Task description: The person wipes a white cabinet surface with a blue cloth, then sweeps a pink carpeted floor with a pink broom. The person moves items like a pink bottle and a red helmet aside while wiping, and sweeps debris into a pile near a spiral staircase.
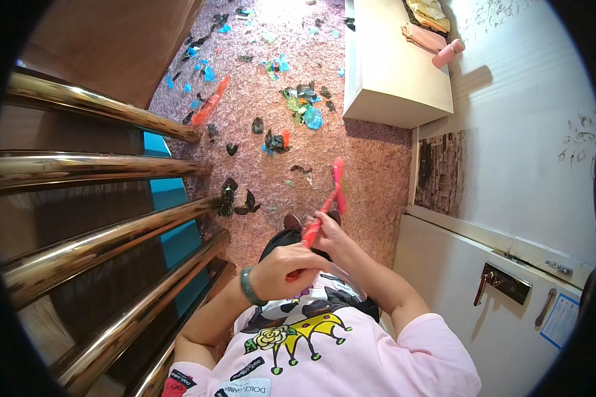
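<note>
Both hands grip the red handle of a broom or similar long tool (328, 202), whose pinkish-red head rests low over the carpet ahead of my feet. My left hand (289, 270) is closed round the upper end of the handle, near my belly, with a green bangle at the wrist. Farther down the handle, my right hand (324, 231) holds it with bent fingers. Beyond the tool lie black scraps (300, 169) and a heap of blue, green and black plastic-like pieces (308, 106). A long red piece (211, 103) lies farther left.
Thick brass-coloured rails (99, 171) run along the left. A white cabinet (402, 99) bears folded cloths (424, 37) and a pink bottle (448, 53) at the upper right. A white door with a metal handle (483, 288) stands at the right. More scraps (208, 74) dot the carpet.
</note>
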`<state>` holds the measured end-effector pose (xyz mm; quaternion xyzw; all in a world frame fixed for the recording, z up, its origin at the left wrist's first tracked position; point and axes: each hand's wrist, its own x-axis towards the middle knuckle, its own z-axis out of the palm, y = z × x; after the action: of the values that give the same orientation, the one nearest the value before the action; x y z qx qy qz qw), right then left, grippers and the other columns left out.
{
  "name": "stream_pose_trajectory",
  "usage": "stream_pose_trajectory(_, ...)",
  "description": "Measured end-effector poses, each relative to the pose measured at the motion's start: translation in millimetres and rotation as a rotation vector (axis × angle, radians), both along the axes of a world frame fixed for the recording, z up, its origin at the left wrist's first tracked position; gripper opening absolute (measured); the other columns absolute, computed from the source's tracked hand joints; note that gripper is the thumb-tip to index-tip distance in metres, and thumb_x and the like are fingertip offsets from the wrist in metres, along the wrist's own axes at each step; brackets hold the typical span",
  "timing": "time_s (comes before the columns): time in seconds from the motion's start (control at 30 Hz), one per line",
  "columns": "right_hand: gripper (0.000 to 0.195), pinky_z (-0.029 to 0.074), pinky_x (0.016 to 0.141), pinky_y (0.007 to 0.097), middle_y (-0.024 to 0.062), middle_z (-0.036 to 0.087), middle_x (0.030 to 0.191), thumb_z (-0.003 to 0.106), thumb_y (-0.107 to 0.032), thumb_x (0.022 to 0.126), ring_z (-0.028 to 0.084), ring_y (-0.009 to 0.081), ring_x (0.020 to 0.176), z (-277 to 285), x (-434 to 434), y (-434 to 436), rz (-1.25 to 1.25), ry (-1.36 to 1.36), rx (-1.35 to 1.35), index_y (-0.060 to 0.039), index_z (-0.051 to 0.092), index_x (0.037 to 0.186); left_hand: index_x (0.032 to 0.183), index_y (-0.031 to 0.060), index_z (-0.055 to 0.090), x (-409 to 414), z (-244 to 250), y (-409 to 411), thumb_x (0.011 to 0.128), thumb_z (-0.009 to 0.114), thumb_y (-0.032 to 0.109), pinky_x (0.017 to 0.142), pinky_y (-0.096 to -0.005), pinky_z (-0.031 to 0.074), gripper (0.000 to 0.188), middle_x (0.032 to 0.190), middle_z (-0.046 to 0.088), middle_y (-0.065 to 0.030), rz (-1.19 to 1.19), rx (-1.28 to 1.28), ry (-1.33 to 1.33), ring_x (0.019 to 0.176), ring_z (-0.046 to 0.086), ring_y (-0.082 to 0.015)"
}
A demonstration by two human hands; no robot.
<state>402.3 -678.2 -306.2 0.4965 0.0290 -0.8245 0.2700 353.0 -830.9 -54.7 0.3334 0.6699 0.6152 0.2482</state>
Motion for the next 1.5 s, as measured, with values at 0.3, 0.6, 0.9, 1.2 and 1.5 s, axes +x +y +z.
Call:
stream_pose_trajectory(0.3,0.021,0.049,0.071,0.0358,0.0014,0.055,0.074,0.048,-0.026,0.096,0.057,0.0162,0.068,40.1,-54.0,-73.3,0.045,0.160,-0.295,-0.0094,0.050,0.084,0.090,0.0041,0.066,-14.1,46.9,-31.7,0.073,0.064,-0.004,0.052,-0.0316,0.040,0.019,0.060,0.052,-0.0047,0.050,-0.097,0.111,0.053,0.051,-0.0199)
stream_pose_trajectory(0.6,0.024,0.049,0.072,0.0322,0.0016,0.058,0.073,0.050,-0.029,0.096,0.058,0.0156,0.070,80.7,-62.7,-53.3,0.435,0.037,-0.334,-0.0066,0.054,0.086,0.098,0.0033,0.065,-26.6,76.2,-14.4,0.070,0.068,-0.001,0.058,-0.0335,0.043,0.028,0.063,0.055,-0.0047,0.020,0.031,0.040,0.057,0.055,-0.0210)
stream_pose_trajectory(0.9,0.026,0.048,0.061,0.0325,0.0014,0.060,0.067,0.045,-0.030,0.097,0.057,0.0167,0.062,31.8,-140.8,0.8,0.811,-0.140,-0.249,-0.0118,0.054,0.082,0.094,0.0022,0.062,-95.8,36.9,60.1,0.077,0.059,-0.007,0.058,-0.0324,0.044,0.020,0.072,0.060,-0.0082,0.510,-0.178,-0.046,0.062,0.055,-0.0233)
stream_pose_trajectory(1.2,0.022,0.049,0.059,0.0322,0.0007,0.054,0.063,0.052,-0.026,0.094,0.055,0.0150,0.057,35.2,-278.0,44.2,0.752,0.094,-0.125,-0.0107,0.050,0.077,0.094,0.0042,0.061,-151.3,29.1,109.8,0.071,0.062,-0.007,0.060,-0.0338,0.043,0.026,0.065,0.053,-0.0055,0.623,-0.105,0.125,0.058,0.053,-0.0237)
stream_pose_trajectory(1.5,0.022,0.051,0.059,0.0295,0.0000,0.055,0.066,0.051,-0.026,0.096,0.057,0.0142,0.059,68.0,-252.3,8.1,0.803,0.103,-0.167,-0.0103,0.052,0.081,0.091,0.0039,0.063,-112.4,58.5,75.7,0.069,0.060,-0.009,0.058,-0.0339,0.043,0.025,0.063,0.052,-0.0052,0.725,-0.085,0.236,0.056,0.053,-0.0221)
